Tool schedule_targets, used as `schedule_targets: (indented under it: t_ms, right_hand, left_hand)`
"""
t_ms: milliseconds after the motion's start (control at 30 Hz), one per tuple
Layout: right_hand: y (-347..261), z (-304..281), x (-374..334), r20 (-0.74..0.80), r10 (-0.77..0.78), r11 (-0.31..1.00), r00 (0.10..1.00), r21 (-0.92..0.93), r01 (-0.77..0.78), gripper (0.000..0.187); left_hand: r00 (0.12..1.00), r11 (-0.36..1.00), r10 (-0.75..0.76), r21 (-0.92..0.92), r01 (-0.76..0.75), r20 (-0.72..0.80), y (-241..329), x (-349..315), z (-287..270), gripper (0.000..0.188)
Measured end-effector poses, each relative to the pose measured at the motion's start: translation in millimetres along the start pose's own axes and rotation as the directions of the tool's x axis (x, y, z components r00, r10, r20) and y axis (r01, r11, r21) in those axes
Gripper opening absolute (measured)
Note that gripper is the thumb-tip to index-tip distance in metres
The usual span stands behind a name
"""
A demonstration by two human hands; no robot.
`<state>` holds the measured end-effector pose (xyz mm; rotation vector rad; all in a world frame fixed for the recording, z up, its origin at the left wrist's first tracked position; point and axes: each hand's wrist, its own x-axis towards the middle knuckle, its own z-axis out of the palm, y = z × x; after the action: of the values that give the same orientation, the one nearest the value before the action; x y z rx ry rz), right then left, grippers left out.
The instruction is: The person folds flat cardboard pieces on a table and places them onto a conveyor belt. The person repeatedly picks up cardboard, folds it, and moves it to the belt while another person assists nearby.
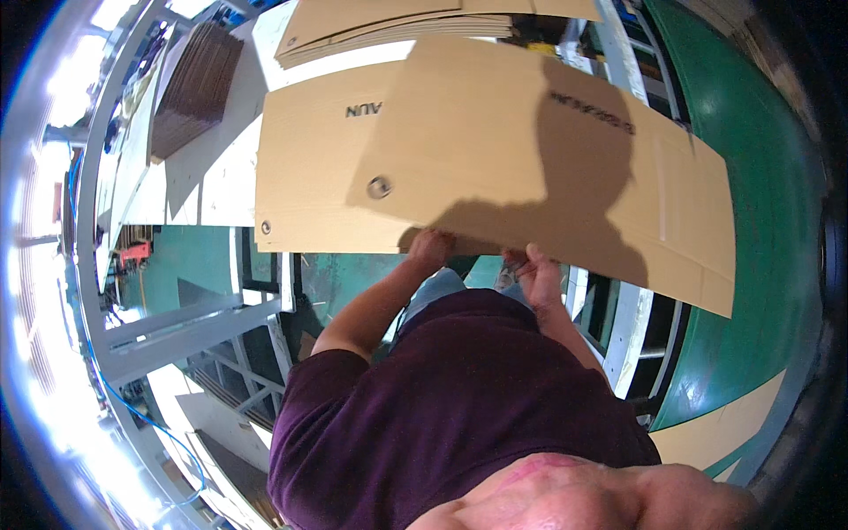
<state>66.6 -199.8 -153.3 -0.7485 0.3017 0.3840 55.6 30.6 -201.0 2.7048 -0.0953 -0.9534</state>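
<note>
A large tan cardboard sheet (495, 150) lies tilted over another flat cardboard sheet (309, 168), its right end reaching out past the table. Dark print and a round mark show on it, and my shadow falls across it. My right hand (541, 276) grips the upper sheet's near edge, thumb on top and the other fingers partly hidden. At the near edge, left of it, my left hand (431, 249) is closed on cardboard with its fingertips hidden. Whether it also holds the lower sheet, I cannot tell.
More cardboard sheets (371, 26) are stacked at the far side of the white table (225, 190). A brown cardboard stack (199, 84) stands at the far left. To the right runs a green belt-like surface (751, 203). Metal frames (190, 336) and a blue hose (132, 408) are at the left.
</note>
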Motion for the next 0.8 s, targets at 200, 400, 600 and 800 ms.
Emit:
schedule_targets:
  t_ms: [200, 400, 600, 800]
  right_hand:
    - [76, 37, -5, 0.108, 0.295, 0.953, 0.949, -0.097, -0.286, 0.028]
    - [179, 81, 10, 0.147, 0.594, 0.802, 0.791, -0.028, -0.597, 0.029]
    - [250, 106, 36, 0.053, 0.893, 0.448, 0.447, -0.003, -0.894, 0.042]
    - [173, 82, 40, 0.045, 0.859, 0.479, 0.510, -0.422, -0.770, 0.034]
  left_hand:
    - [0.697, 0.941, 0.194, -0.070, -0.331, -0.690, -16, 1, 38, 0.026]
    - [0.792, 0.873, 0.191, -0.268, -0.407, -0.581, -63, -33, 71, 0.021]
    - [0.960, 0.912, 0.143, -0.344, -0.223, -0.243, -124, -117, 84, 0.017]
    - [0.909, 0.903, 0.097, -0.348, -0.251, -0.405, -134, -123, 54, 0.021]
